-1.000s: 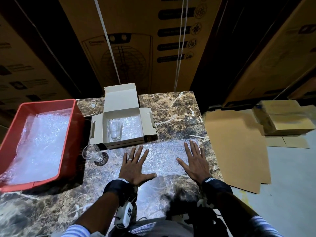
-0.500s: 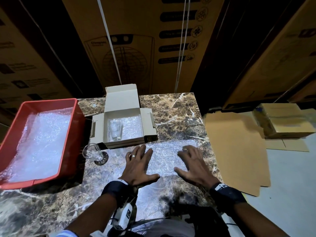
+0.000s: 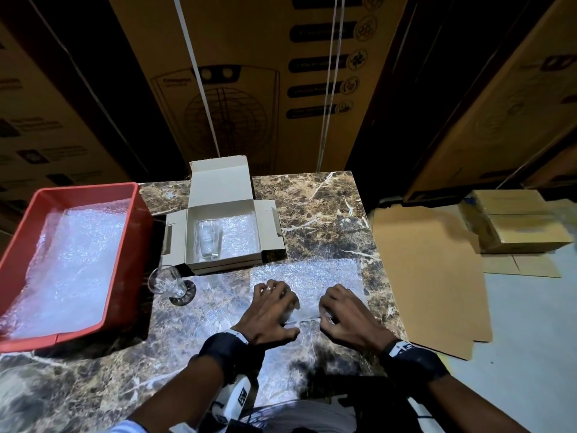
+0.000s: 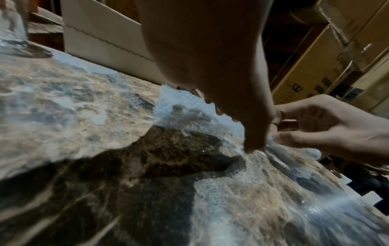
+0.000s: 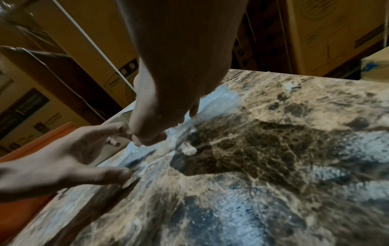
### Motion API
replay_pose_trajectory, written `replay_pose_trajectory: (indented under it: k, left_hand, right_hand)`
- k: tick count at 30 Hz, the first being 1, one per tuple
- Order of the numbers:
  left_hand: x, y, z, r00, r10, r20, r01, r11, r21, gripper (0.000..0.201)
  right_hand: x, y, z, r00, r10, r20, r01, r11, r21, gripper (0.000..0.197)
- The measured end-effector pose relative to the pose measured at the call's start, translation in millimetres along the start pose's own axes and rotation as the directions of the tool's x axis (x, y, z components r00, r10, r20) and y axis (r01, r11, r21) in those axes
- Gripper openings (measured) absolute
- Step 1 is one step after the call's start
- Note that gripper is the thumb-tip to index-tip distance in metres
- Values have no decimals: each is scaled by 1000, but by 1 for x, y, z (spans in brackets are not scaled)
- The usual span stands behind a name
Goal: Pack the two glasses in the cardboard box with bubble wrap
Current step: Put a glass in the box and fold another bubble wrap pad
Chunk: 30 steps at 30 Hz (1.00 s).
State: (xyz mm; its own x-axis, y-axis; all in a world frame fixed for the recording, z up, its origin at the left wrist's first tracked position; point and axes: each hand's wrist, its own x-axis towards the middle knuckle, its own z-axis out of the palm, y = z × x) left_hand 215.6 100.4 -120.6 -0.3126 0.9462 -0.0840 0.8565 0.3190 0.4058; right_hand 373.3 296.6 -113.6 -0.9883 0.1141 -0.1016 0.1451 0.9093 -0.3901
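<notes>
An open cardboard box [image 3: 268, 228], lined with bubble wrap, sits mid-table with one clear glass [image 3: 208, 239] upright in its left half. The second glass [image 3: 164, 279] stands on a dark coaster by the box's front left corner. A bubble wrap sheet [image 3: 312, 271] lies flat in front of the box. My left hand [image 3: 281, 307] claws its near edge with curled fingers, thumb out on the table. My right hand [image 3: 327, 314] pinches the same edge [image 4: 273, 144] between thumb and fingers, and the wrap bunches up between the two hands [image 5: 147, 146].
A red crate [image 3: 139, 232] holding more bubble wrap stands at the left of the marble table [image 3: 327, 207]. Flat cardboard [image 3: 431, 276] and small stacked cartons [image 3: 515, 226] lie on the floor to the right. Tall cartons [image 3: 249, 82] rise behind the table.
Both hands lay flat and spread on the wrap a second ago. They have drawn back toward me, curled their fingers and gathered the sheet's near edge between them.
</notes>
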Motion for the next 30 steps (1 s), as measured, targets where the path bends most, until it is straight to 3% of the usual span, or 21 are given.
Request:
replay_pose_trajectory:
  k: [6, 11, 14, 16, 18, 21, 24, 26, 30]
  left_hand:
    - [-5, -14, -5, 998, 28, -50, -31, 998, -62, 22]
    - [-13, -31, -19, 1000, -20, -24, 15, 981, -194, 17]
    - [-17, -36, -26, 995, -89, -35, 77, 963, -259, 11]
    - [-18, -42, -29, 988, -143, -49, 121, 942, -312, 11]
    - [-20, -49, -29, 978, -201, -59, 166, 915, -368, 9]
    - [-22, -56, -31, 952, -298, -68, 236, 858, -457, 4]
    - [-21, -59, -29, 925, -372, -74, 282, 805, -523, 5]
    - [-21, -61, -28, 908, -412, -76, 305, 774, -555, 5]
    - [-21, -65, -24, 875, -480, -67, 328, 689, -646, 27]
  right_hand:
    - [-4, 0, -6, 998, 14, 61, -22, 990, 142, 9]
    - [-15, 10, -8, 987, 6, 163, -23, 995, 102, 44]
    - [-16, 20, -21, 980, 43, 195, -66, 991, 114, 51]
    - [-13, 25, -30, 971, 67, 229, -108, 979, 175, 48]
    - [-11, 31, -30, 960, 101, 261, -168, 954, 249, 30]
    - [-10, 41, -30, 954, 208, 216, -281, 870, 404, 22]
    - [-9, 43, -34, 921, 370, 125, -370, 726, 580, 24]
    - [-8, 41, -33, 875, 481, 64, -383, 604, 698, 25]
    - [-4, 42, -27, 809, 587, -10, -356, 504, 787, 24]
